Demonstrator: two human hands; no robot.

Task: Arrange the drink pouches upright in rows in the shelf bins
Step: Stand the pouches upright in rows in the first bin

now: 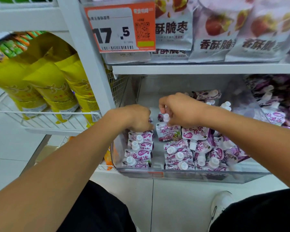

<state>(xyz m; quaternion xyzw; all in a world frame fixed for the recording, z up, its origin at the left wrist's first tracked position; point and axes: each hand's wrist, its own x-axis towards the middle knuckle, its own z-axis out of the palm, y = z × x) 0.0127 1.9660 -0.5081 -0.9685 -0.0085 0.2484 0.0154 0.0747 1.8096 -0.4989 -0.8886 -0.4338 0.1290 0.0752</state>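
Right hand [179,109] pinches white cap of purple-and-white drink pouch [168,132], pouch hanging upright below fingers. Left hand [136,118] curls over left pouch row [139,148] in clear plastic bin [191,177]; cannot tell whether it grasps anything.

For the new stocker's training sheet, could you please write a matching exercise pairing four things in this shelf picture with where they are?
Things:
1. left hand
2. right hand
3. yellow bags
4. price tag

Places:
A. in the white wire basket left of the bin
B. on the shelf above the bin
C. pinching a pouch's white cap
D. at the back of the left row of pouches

Pairs: 1-D, 2-C, 3-A, 4-B
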